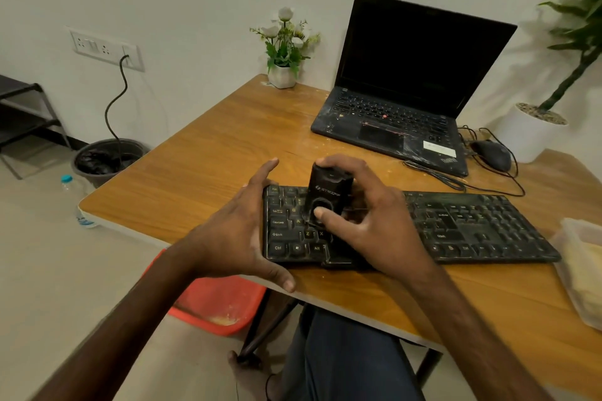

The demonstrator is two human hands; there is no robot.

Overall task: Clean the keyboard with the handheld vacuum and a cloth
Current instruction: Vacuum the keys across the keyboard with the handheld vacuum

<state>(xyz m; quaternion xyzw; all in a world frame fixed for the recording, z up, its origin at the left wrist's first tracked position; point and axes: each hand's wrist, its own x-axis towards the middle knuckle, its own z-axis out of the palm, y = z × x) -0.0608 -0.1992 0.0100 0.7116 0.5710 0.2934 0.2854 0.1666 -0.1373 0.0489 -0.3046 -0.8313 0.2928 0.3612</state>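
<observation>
The black keyboard [472, 228] lies flat on the wooden table [211, 146], close to the front edge. The left hand [241, 238] is spread wide over the keyboard's left end, with straight fingers and the thumb by the near edge. The right hand [368, 218] curls around the small black vacuum [327, 192], thumb pressed on its front. The vacuum stands tilted on the left keys. A clear box [583, 270] at the right holds something yellow, maybe a cloth. An open laptop [407, 91] sits behind.
</observation>
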